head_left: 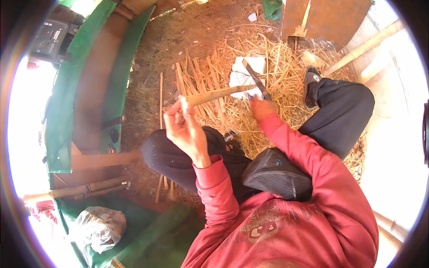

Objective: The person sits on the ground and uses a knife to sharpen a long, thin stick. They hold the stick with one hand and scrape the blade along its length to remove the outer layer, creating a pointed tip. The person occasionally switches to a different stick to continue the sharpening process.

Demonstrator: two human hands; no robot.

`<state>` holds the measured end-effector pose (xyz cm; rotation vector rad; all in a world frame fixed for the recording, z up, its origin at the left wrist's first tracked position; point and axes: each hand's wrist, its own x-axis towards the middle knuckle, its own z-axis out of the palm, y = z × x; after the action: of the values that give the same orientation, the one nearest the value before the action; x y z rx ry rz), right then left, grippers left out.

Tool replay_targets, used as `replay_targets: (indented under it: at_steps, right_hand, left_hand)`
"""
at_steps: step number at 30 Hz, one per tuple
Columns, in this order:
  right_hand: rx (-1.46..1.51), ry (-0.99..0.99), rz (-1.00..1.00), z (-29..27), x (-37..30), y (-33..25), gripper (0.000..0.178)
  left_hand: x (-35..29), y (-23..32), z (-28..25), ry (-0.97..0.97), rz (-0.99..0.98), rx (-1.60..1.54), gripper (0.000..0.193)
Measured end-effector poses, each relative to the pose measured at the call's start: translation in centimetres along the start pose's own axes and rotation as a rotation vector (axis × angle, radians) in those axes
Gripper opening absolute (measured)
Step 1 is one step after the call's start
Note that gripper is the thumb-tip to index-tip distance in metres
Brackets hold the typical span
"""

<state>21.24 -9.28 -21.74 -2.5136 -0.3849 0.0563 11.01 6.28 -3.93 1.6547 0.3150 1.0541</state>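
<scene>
My left hand (185, 129) pinches the near end of a pale bamboo strip (214, 94) between thumb and fingers. The strip points away to the right, and its thin far end meets the dark blade of a knife (254, 75). Closed around the knife's handle end is my right hand (262, 108), its fingers partly hidden. The blade slants up and left over a white block or folded cloth (241, 67) lying on the shavings.
Several split bamboo strips (199, 76) and loose shavings (286, 73) cover the ground ahead. Green-edged boards (85, 89) stand at the left, a stuffed plastic bag (100, 228) below them. A brown board (328, 20) and a bamboo pole (364, 47) are at far right.
</scene>
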Motion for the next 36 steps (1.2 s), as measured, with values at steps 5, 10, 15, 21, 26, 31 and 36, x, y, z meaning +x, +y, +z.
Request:
replay_targets:
  at_steps: [5,10,15,21,26,31,36]
  right_hand:
    - [0.056,0.034,-0.002,-3.6,-1.4,-4.4,0.028]
    - [0.120,-0.014,-0.223,-5.0,-1.3,-7.9,0.028]
    - [-0.328,-0.388,-0.010,3.2,2.5,6.2,0.027]
    - [0.213,0.156,0.162,-2.8,2.8,-2.2,0.035]
    - [0.493,0.002,-0.220,-9.6,-2.0,-10.7,0.031]
    - [0.253,0.009,-0.218,-7.1,-3.3,-10.9,0.028]
    - [0.188,0.102,-0.269,-5.2,-2.8,-10.2,0.025]
  left_hand:
    - [-0.2,0.3,-0.7,0.023,-0.048,-0.020,0.018]
    - [-0.2,0.2,-0.2,0.024,-0.007,-0.023,0.020]
    - [0.3,0.5,-0.1,0.044,0.068,0.085,0.019]
    - [0.0,0.3,0.2,0.069,-0.034,0.010,0.019]
    - [-0.1,1.0,0.5,0.015,-0.070,0.033,0.020]
    - [-0.3,0.8,0.1,0.027,-0.051,0.042,0.018]
    - [-0.3,0.8,-0.1,0.039,-0.035,0.036,0.020]
